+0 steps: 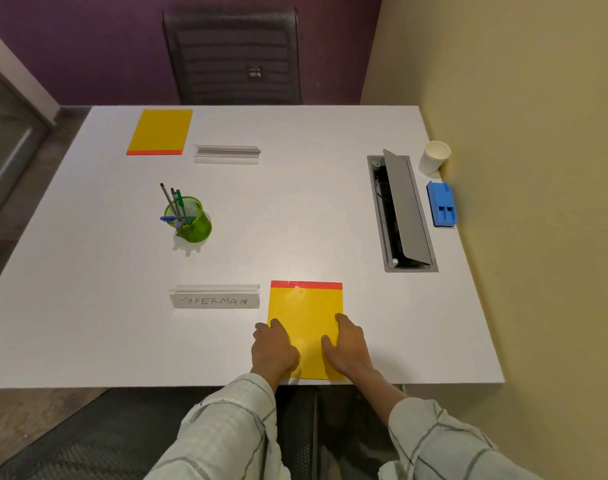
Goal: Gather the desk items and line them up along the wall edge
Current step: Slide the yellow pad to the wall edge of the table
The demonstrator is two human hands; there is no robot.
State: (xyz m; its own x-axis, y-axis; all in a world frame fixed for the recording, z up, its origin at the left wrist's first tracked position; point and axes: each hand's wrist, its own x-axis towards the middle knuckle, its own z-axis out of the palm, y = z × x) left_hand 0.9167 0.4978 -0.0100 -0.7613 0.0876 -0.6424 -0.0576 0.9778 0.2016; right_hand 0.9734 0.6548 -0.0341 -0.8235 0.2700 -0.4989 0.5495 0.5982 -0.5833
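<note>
A yellow notepad (pixel 306 306) with a red top strip lies at the near edge of the white desk (pixel 295 209). My left hand (pixel 273 348) rests on its left side and my right hand (pixel 347 344) on its right side, fingers laid flat on the cover. To the left stands a clear name plate (pixel 215 298) lettered "SUPERMAN". A green mesh pen cup (pixel 190 220) with several pens sits mid-left. A second yellow notepad (pixel 160 131) and a second clear name plate (pixel 227 154) lie at the far side.
Along the beige wall on the right stand a white paper cup (pixel 434 156) and a blue block-shaped object (pixel 441 204). A grey cable hatch (pixel 401 211) with its lid raised is set into the desk near them. A black mesh chair (pixel 231 53) stands behind the far edge.
</note>
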